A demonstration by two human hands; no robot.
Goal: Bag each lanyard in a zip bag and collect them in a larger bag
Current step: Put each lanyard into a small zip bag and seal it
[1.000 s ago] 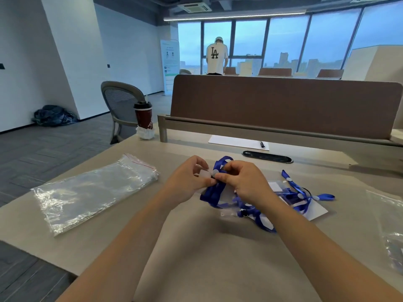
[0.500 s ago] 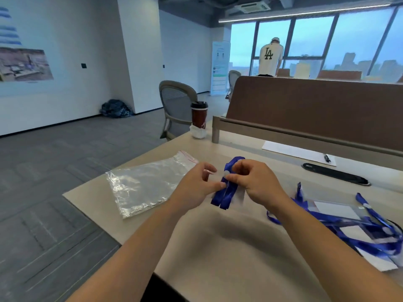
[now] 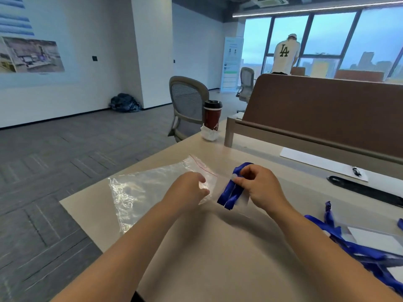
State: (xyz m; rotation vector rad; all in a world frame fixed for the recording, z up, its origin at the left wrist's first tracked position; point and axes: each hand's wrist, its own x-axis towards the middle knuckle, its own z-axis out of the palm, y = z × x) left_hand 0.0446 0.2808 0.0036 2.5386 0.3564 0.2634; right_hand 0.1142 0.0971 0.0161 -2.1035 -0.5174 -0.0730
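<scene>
Lanyard (image 3: pixel 229 197), folded, pinched in the right hand (image 3: pixel 259 188) just right of the big bag (image 3: pixel 141 188); left hand (image 3: pixel 187 190) curls over that bag's mouth, grip unclear.

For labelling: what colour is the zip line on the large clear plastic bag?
Red: the thin zip line shows best in the head view.

An open-plan office: a pale desk (image 3: pixel 218 258) split by a brown divider panel (image 3: pixel 327 110), mesh-backed office chairs (image 3: pixel 187 99) on grey carpet tiles (image 3: pixel 65 160), a takeaway coffee cup (image 3: pixel 212 115) at the desk's corner, a ceiling strip light (image 3: pixel 305 8), and tall windows (image 3: pixel 322 33) looking out on city towers (image 3: pixel 366 59).
</scene>
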